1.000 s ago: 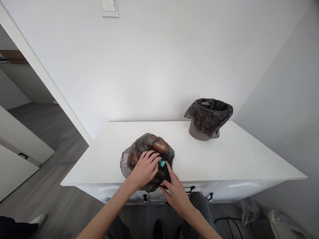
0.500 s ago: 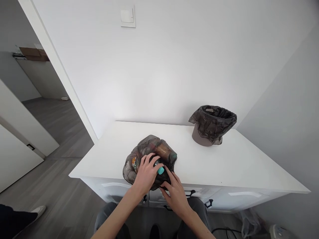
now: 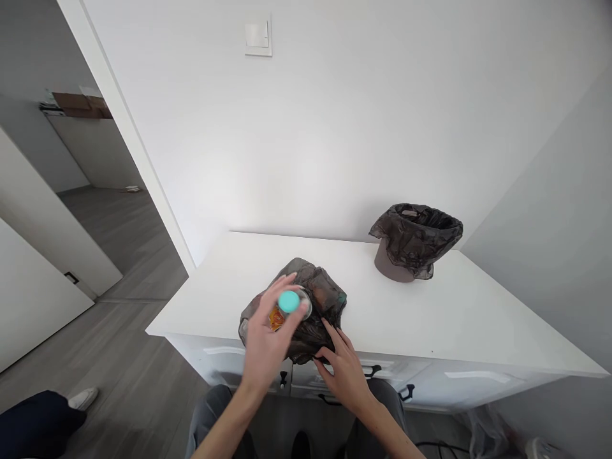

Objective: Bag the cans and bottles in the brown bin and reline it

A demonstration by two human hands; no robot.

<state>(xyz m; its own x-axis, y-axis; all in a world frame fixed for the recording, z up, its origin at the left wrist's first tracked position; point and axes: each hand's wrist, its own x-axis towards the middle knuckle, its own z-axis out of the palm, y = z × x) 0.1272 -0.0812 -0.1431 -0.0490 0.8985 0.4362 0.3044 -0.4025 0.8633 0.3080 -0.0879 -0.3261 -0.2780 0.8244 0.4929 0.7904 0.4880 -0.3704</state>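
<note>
My left hand (image 3: 272, 319) is closed around a bottle with a turquoise cap (image 3: 289, 301), held upright at the mouth of a dark, see-through plastic bag (image 3: 318, 284). Part of an orange printed packet (image 3: 276, 318) shows beside the bottle. My right hand (image 3: 340, 366) pinches the near edge of the bag, its other fingers resting on the plastic. Inside the bag other items show only dimly, one brownish and one with a teal end. The bag lies near the front edge of the white cabinet top (image 3: 382, 319).
A grey-brown bin (image 3: 389, 264) lined with a black bag (image 3: 415, 239) stands at the back right of the cabinet. A light switch (image 3: 258, 36) is on the wall. Left are a doorway and another person's shoe (image 3: 83, 398). A clear plastic bag (image 3: 485, 433) lies on the floor at right.
My left hand has lifted the turquoise-capped bottle up and to the left, out of the bag's opening. My right hand stays on the bag's edge. The view has shifted slightly.
</note>
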